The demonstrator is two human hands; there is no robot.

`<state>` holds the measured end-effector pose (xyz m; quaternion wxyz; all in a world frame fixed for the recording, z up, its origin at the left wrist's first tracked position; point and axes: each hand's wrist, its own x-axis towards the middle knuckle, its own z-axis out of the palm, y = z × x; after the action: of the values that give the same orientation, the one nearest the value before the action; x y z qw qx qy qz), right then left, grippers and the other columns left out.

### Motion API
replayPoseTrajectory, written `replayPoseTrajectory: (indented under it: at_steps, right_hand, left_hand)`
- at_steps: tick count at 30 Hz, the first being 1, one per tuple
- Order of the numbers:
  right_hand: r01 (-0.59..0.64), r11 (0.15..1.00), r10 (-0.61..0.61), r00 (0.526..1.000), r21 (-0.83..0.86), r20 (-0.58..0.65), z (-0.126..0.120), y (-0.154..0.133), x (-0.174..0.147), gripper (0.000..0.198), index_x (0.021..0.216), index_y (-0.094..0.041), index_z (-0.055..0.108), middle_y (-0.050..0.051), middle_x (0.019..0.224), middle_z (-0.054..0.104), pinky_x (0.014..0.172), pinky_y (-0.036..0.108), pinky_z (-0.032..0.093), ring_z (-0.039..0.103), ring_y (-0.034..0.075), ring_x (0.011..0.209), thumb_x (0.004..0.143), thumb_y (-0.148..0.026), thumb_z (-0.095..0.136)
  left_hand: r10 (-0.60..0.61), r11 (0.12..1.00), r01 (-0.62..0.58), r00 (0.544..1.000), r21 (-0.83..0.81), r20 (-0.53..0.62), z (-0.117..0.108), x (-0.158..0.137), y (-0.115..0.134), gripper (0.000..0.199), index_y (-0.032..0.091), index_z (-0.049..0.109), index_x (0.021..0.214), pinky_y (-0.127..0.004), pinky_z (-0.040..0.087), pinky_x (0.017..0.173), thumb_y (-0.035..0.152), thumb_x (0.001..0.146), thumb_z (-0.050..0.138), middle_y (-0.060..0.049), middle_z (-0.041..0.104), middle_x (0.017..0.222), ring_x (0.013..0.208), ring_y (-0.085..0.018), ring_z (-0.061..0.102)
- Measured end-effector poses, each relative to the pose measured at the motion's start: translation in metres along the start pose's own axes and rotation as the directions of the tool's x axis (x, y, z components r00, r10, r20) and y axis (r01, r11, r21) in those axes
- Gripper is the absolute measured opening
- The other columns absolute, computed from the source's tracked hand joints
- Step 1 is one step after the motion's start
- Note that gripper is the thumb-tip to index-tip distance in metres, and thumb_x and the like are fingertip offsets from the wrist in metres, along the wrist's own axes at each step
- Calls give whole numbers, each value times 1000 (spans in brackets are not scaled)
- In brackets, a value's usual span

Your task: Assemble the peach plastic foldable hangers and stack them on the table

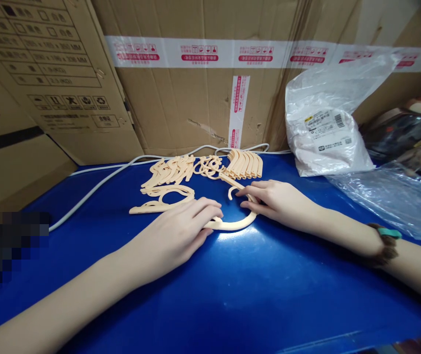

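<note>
Left grip and right grip pinch one cream hanger between them, near similar-coloured loose pieces

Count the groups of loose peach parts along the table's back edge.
3: curved pieces at left, hooked pieces in the middle, lined-up pieces at right. Some single pieces may be hidden.

The left hand and the right hand both touch a bent, cream hanger on a shiny blue table. Cream bits lie in little piles behind it. A white cord curls along the back by a big box, and a white bag sits on the right
</note>
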<state>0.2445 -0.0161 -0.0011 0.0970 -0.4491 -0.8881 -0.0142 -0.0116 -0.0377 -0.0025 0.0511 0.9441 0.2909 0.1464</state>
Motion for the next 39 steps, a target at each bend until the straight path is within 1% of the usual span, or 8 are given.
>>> replayPoseTrajectory:
  at_steps: [3, 11, 17, 22, 26, 29, 34, 39]
  right_hand:
    - [48, 998, -50, 998, 39, 42, -3, 1, -1, 30, 116, -18, 62, 8, 104, 68, 81, 32, 47, 65, 21, 91, 96, -34, 48]
    - [176, 981, -183, 980, 79, 80, -10, -6, -6, 25, 109, -19, 61, 6, 100, 69, 76, 31, 44, 64, 19, 84, 94, -37, 50]
    - [229, 973, -231, 970, 37, 81, -11, -23, -11, 33, 99, -18, 62, 5, 84, 66, 70, 31, 38, 58, 19, 74, 96, -45, 44]
    - [268, 953, -283, 954, 140, 100, -12, -34, -14, 34, 92, -19, 62, 3, 77, 63, 68, 29, 35, 53, 16, 70, 96, -47, 43]
    - [337, 915, -366, 925, 223, 104, -11, -46, -18, 33, 92, -19, 60, 2, 81, 62, 68, 28, 34, 52, 15, 73, 95, -48, 45]
    - [385, 893, -415, 905, 234, 95, -11, -52, -21, 30, 100, -19, 60, 3, 88, 64, 70, 28, 35, 52, 16, 76, 95, -46, 47]
    - [335, 933, -341, 940, 129, 23, -9, -42, -19, 32, 105, -17, 61, 5, 89, 65, 72, 30, 37, 55, 17, 78, 98, -42, 42]
    - [229, 973, -229, 973, -19, -15, -6, -23, -13, 33, 109, -16, 61, 7, 89, 67, 74, 33, 40, 61, 20, 81, 96, -42, 46]
  left_hand:
    - [14, 999, -12, 999, 43, -35, -1, 1, -4, 20, 20, 52, 110, -35, 43, 91, 13, 95, 42, -6, 53, 126, 110, -20, 51]
    - [43, 975, -30, 998, 222, -53, -6, 2, -3, 18, 17, 59, 86, -35, 41, 74, 18, 95, 43, -5, 58, 89, 87, -21, 50]
    - [18, 981, -13, 999, 192, -27, -7, -3, -1, 19, 17, 60, 90, -35, 40, 74, 22, 96, 43, -5, 61, 90, 87, -22, 50]
    - [-59, 991, 63, 998, 116, -38, -6, -2, 2, 21, 18, 57, 92, -34, 41, 71, 33, 96, 42, -4, 61, 89, 86, -22, 52]
    - [-141, 987, 145, 989, 65, -51, -4, 0, 5, 24, 19, 54, 90, -35, 41, 71, 43, 92, 49, -4, 60, 89, 87, -23, 53]
    - [-207, 978, 207, 977, 7, -60, -4, 0, 7, 19, 20, 52, 90, -34, 41, 71, 38, 88, 54, -2, 61, 90, 86, -22, 54]
    - [-217, 976, 216, 975, -11, -44, -5, -1, 7, 8, 20, 53, 92, -33, 41, 71, 26, 87, 52, -2, 60, 89, 86, -20, 53]
    - [-160, 985, 160, 987, 61, -12, -9, -3, 2, 11, 21, 55, 96, -33, 40, 70, 20, 91, 45, -3, 60, 91, 87, -21, 54]
